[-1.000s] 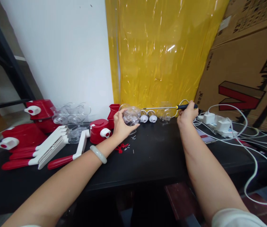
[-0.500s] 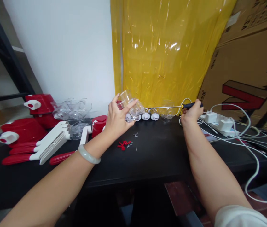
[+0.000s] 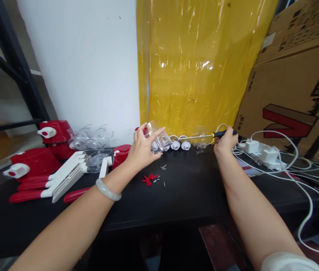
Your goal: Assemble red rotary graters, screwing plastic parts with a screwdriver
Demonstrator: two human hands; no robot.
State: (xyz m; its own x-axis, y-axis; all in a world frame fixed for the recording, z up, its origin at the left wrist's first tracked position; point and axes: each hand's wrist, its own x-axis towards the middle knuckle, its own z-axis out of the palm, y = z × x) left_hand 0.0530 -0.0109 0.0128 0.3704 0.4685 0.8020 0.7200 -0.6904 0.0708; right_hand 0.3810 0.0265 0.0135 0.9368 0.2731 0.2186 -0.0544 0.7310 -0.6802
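Observation:
My left hand is closed round a clear plastic bowl, tilted and lifted just off the black table at the back. My right hand grips the black-and-yellow handle of a screwdriver, whose metal shaft points left toward the bowl. Two small white caps and another clear bowl stand between the hands. Small red plastic bits and screws lie on the table below my left hand.
Red housings with white-and-red handles and stacked clear bowls fill the left side. A power strip with chargers and white cables lies at the right. Yellow sheet and cardboard boxes stand behind.
My left hand lifted the clear bowl off the table and tilted it; it now sits slightly lower than half a second ago. My right hand kept hold of the screwdriver.

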